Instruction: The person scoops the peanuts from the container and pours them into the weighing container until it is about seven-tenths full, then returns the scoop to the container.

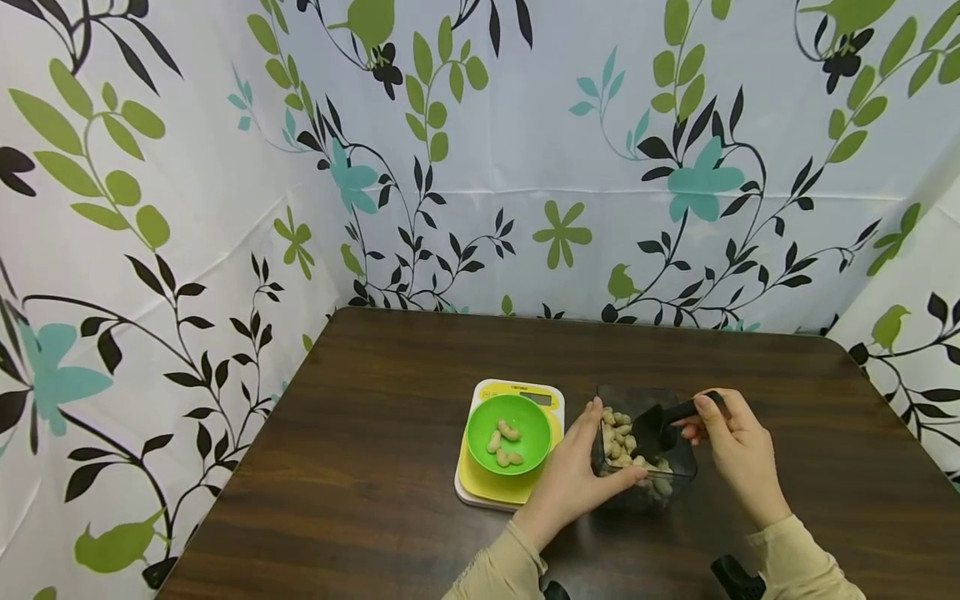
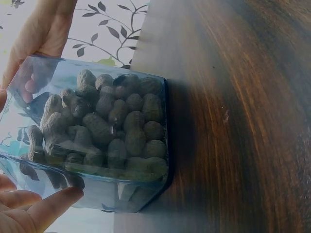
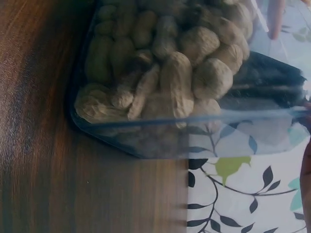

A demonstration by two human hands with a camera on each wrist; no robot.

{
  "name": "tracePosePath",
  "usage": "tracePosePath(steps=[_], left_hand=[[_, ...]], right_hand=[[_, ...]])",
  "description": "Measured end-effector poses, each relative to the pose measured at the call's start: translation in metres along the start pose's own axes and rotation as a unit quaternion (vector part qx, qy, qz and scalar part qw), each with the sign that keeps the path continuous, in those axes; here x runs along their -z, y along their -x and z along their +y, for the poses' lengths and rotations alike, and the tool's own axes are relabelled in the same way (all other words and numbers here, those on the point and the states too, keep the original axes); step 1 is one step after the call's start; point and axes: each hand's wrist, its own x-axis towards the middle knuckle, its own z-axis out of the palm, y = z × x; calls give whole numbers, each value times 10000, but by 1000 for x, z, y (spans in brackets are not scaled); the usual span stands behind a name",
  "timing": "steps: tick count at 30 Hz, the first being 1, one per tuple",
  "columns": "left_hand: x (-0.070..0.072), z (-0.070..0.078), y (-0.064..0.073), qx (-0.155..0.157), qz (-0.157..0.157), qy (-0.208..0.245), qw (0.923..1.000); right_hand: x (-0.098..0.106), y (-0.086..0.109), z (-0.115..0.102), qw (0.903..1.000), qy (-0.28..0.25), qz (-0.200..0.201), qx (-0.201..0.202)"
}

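A clear, dark-tinted plastic container (image 1: 637, 398) of unshelled peanuts (image 1: 617, 435) stands on the table. My left hand (image 1: 570, 483) grips its left side, thumb along the near rim and fingers at the far left corner. In my right hand (image 1: 741, 450) is the handle of a black scoop (image 1: 654, 429), its blade down inside the container at the peanuts. Through the clear wall, the right wrist view shows the dark blade (image 3: 267, 77) beside the peanuts (image 3: 177, 85). To the left, a green bowl (image 1: 529, 417) with three peanuts (image 1: 508, 430) sits on a yellow kitchen scale (image 1: 480, 487).
The brown wooden table (image 1: 360, 467) extends to the left, right and back of these things. A curtain (image 1: 487, 183) printed with leaves and birds hangs behind and beside it. The scale's small display (image 1: 536, 399) faces up behind the bowl.
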Motion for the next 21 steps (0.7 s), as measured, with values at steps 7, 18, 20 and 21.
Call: tracePosePath(steps=[7, 18, 20, 21], left_hand=[[1, 2, 0, 76, -1, 61, 10000], [2, 2, 2, 56, 12, -57, 10000], [1, 2, 2, 50, 3, -41, 10000], [1, 2, 2, 55, 1, -31, 10000]], right_hand=[[-5, 1, -10, 9999, -47, 135, 31], [1, 13, 0, 9980, 163, -331, 520], [1, 13, 0, 9981, 150, -289, 529], [1, 14, 0, 9981, 162, -270, 529]])
